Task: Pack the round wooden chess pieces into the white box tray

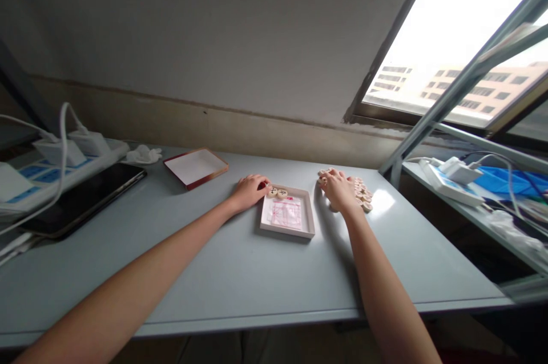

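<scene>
A shallow white box [309, 215] stands on the desk in front of me. Two round xiangqi pieces [277, 193] with dark characters lie side by side in its far left corner, beside a clear packet [286, 213] with a red-printed sheet in it. My left hand [250, 191] is closed at that same corner, its fingertips on the box wall close to the left piece. To the right of the box, my right hand [338, 188] reaches over a cluster of pale xiangqi pieces [363, 195]. Its fingers are closed on a piece at the cluster's left side; the palm hides several others.
A red-edged box lid [196, 168] lies inside up at the back left. Further left are a tablet-like black device [85, 198], a power strip [55, 167] with white chargers, and cables. A metal post [398, 161] rises at the right, beside a cluttered lower shelf [505, 221].
</scene>
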